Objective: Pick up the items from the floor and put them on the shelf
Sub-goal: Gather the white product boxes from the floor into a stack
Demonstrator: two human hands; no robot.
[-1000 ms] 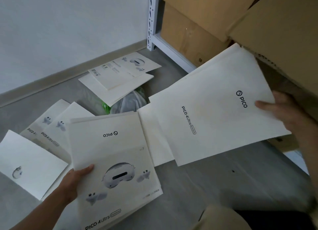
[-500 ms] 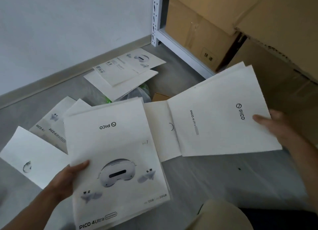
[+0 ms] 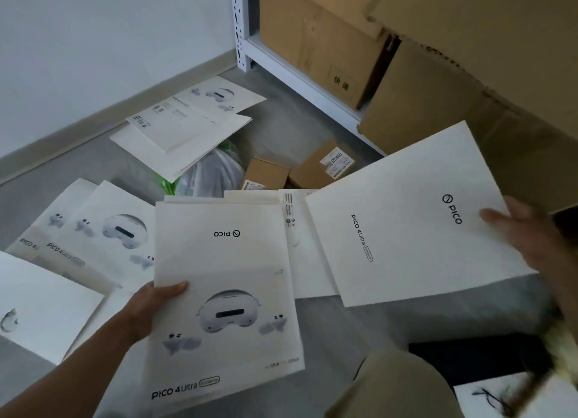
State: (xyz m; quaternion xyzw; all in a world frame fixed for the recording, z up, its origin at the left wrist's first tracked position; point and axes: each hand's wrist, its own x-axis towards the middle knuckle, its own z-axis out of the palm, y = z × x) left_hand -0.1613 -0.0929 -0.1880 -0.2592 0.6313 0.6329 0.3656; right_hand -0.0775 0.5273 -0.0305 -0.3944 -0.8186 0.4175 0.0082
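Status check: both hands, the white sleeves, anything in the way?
Left hand grips headset-print sleeve. Right hand grips logo sleeve. More sleeves on floor; boxes crowd the shelf.

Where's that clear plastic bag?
The plastic bag lies mid-frame in the head view, under the far white sleeves, left of two small cardboard boxes.

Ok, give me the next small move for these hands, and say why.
Probably slide the plain sleeve in the right hand onto the printed sleeve that the left hand holds, making one stack. Both hands are full, loose sleeves lie on the floor, and one stack would free a hand before the shelf.
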